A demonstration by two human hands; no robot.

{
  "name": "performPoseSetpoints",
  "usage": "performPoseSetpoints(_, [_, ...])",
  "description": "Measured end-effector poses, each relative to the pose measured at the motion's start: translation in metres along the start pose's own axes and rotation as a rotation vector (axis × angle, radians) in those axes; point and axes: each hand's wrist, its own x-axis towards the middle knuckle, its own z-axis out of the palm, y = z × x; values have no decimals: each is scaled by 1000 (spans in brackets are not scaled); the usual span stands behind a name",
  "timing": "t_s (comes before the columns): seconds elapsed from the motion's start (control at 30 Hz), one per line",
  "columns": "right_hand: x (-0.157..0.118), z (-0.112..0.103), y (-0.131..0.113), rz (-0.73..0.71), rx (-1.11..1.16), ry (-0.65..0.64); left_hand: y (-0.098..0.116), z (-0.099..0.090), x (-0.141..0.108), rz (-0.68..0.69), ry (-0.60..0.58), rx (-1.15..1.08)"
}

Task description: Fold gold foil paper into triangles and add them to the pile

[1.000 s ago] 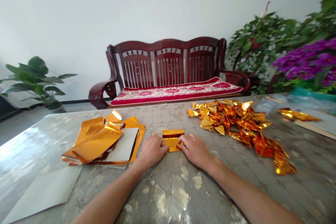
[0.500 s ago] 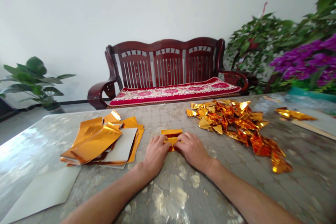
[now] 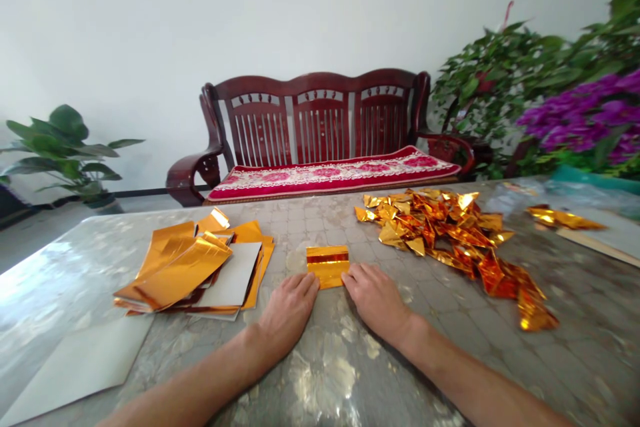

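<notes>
A small folded sheet of gold foil paper (image 3: 327, 269) lies on the table in front of me, creased crosswise with a darker, shiny band near its far side. My left hand (image 3: 293, 300) has its fingers closed at the paper's near left corner. At the right edge, my right hand (image 3: 373, 293) holds it the same way, fingers bent and together. Both thumbs are mostly hidden. To the left is a loose stack of gold foil paper (image 3: 185, 267), some sheets showing a pale back. Right of my hands sits a heap of folded gold foil pieces (image 3: 440, 227).
A pale sheet (image 3: 80, 363) lies at the table's left front. Clear plastic (image 3: 520, 195) and a pale board (image 3: 610, 237) are at the far right, with purple flowers (image 3: 580, 113) behind. Beyond the table (image 3: 320, 373) stands a wooden bench (image 3: 320, 120).
My hands have moved apart from the middle of the foil paper to its left and right edges, and slightly nearer me. More of its surface now shows.
</notes>
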Motion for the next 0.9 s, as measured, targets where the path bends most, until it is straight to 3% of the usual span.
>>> performPoseSetpoints(0.17, [6, 6, 4, 96, 3, -1, 13, -10, -1, -28, -24, -50])
performPoseSetpoints(0.37, [9, 16, 24, 187, 212, 94, 42, -13, 1, -79, -62, -81])
performPoseSetpoints(0.5, [8, 16, 19, 221, 304, 154, 53, -10, 6, -73, -70, -80])
performPoseSetpoints(0.73, [15, 18, 4, 339, 372, 151, 52, -11, 9, -78, -89, -123])
performPoseSetpoints(0.9, [19, 18, 0, 367, 334, 118, 35, -25, 18, -102, -129, -215])
